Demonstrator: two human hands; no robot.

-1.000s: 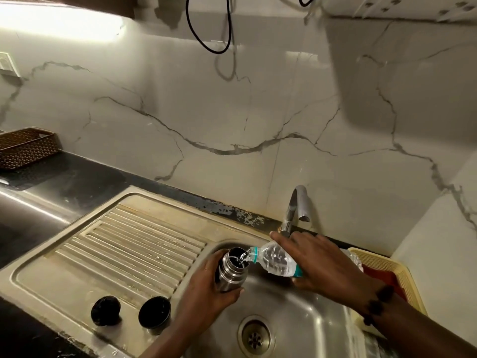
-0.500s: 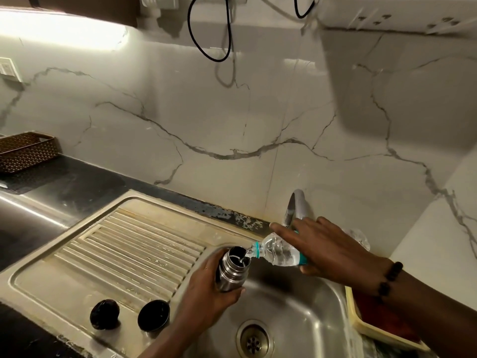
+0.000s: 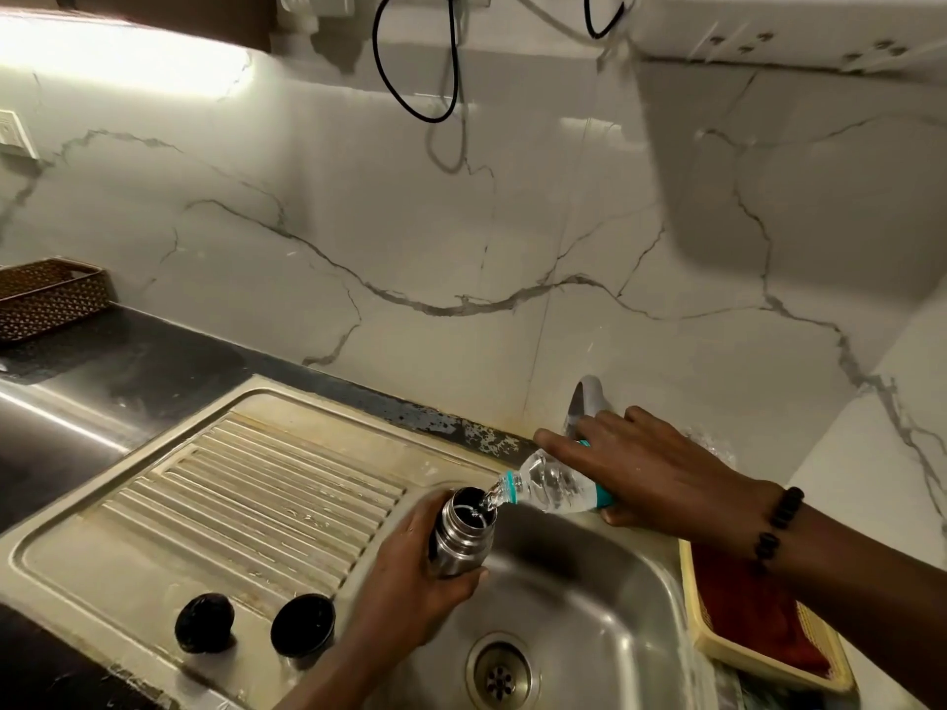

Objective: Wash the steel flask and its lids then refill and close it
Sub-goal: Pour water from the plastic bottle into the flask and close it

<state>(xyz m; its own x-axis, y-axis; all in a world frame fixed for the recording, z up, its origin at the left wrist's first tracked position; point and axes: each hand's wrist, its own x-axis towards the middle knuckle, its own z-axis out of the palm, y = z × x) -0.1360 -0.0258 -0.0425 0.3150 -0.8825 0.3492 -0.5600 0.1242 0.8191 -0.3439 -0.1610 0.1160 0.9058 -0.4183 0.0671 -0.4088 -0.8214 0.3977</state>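
I had the steel flask (image 3: 461,535) upright over the sink (image 3: 589,581), left hand (image 3: 410,571) wrapped round its lower body with the fingers curled on the far side — mostly hidden from me. My right hand (image 3: 640,474) gripped the plastic bottle (image 3: 551,486), tilted neck-down at the flask's open mouth, thumb beneath, fingers draped over the top, water running in. The flask looked wet and smooth, so I judged it slippery and getting heavier as it filled; a grip low on the body seemed the safest hold. The bottle was thin and would crush if squeezed. How full the flask was — I couldn't see inside. Two black lids (image 3: 205,622) sat on the drainboard (image 3: 256,494), apart from each other, and the tap (image 3: 584,402) was half covered by my right hand.
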